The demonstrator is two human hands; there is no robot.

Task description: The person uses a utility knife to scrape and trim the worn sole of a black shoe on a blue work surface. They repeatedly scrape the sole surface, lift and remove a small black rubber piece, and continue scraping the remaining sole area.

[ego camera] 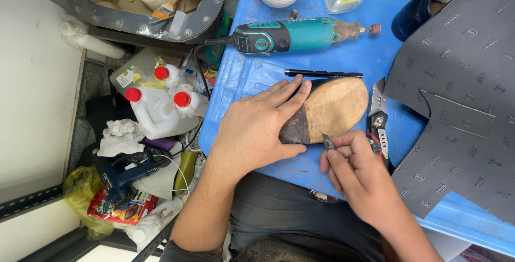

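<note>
Left hand hides shoe sole's heel; blade mostly concealed.

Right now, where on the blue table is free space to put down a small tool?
One bare patch on the blue table lies between the rotary tool and the left hand. Around the shoe sole, pen, pliers and black rubber sheet it is crowded.
</note>
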